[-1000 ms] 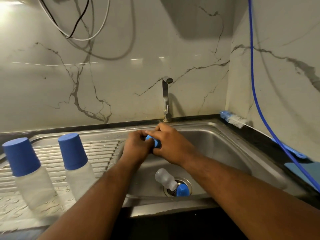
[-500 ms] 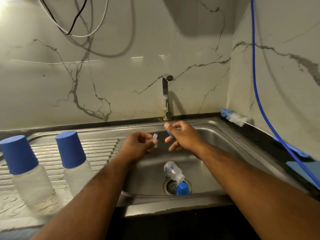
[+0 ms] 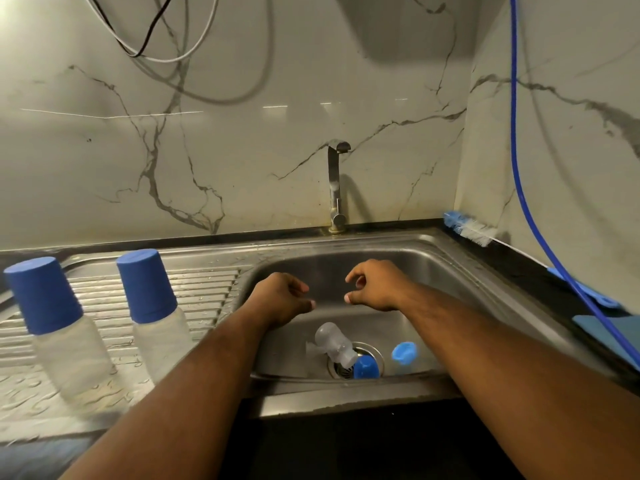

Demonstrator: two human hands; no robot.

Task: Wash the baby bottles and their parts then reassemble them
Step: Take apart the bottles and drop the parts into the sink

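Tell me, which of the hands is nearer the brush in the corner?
Right. The right hand hovers over the sink, the brush beyond it to its right on the counter; the left hand hovers farther left, beside the sink's left wall.

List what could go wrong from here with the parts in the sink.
The clear bottle and dark blue cap lie at the drain; they may pick up grime there. The left forearm passes close to a capped bottle standing on the drainboard; a sideways sweep could topple it.
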